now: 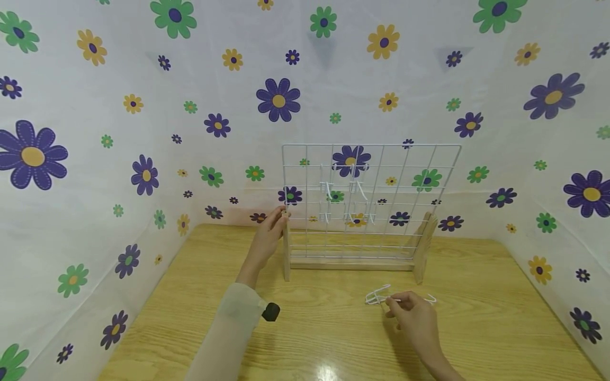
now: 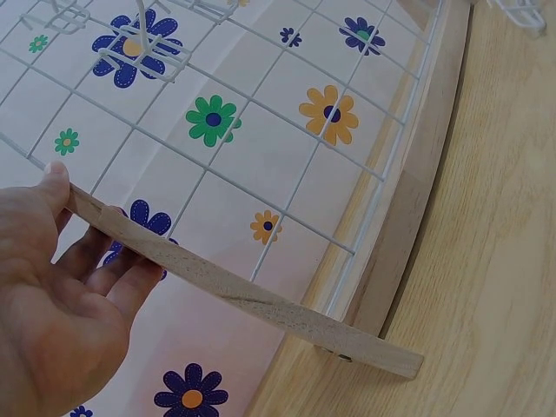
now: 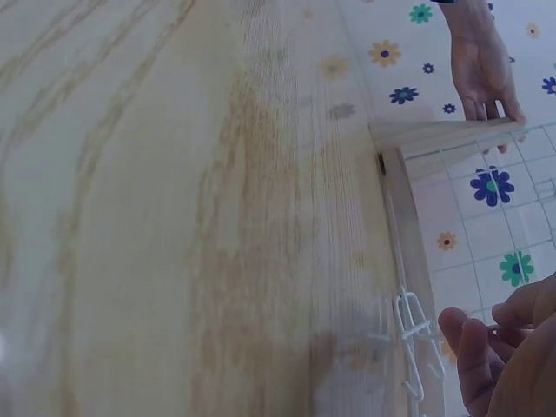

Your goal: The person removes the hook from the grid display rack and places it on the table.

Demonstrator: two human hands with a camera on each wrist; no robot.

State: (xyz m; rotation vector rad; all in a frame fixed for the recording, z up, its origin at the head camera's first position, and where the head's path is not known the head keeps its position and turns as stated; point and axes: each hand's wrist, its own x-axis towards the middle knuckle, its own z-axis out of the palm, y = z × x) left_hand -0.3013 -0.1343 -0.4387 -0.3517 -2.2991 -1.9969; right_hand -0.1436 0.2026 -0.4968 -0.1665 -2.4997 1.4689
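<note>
A flower-printed cloth (image 1: pixel 333 74) backs and flanks the wood-grain tabletop (image 1: pixel 305 333). The wire grid (image 1: pixel 394 186) stands near the tabletop's far edge, roughly midway between the two far corners. A wooden stand carries it: crossbar (image 1: pixel 352 264) along the bottom, left upright (image 1: pixel 286 248) and right upright (image 1: pixel 424 246) at the ends.

Left hand (image 1: pixel 268 233): grips the left upright near its upper end; from where I stand, this appears to steady the stand. Right hand (image 1: pixel 415 317): pinches a loose white wire hook (image 1: pixel 377 298) between thumb and fingers, in front of the stand, nearer the tabletop's right edge than its left. The loose hook is apart from the grid.

Progress, as judged from here: partly complete. Stand and grid appear assembled. Fitted hooks (image 1: pixel 326 187): two in an upper row, plus what look like three below. Outstanding: the loose hook, not yet mounted. A curved white tip (image 1: pixel 432 299) shows just beside the right hand; whether it belongs to that hook or another, I cannot tell.
</note>
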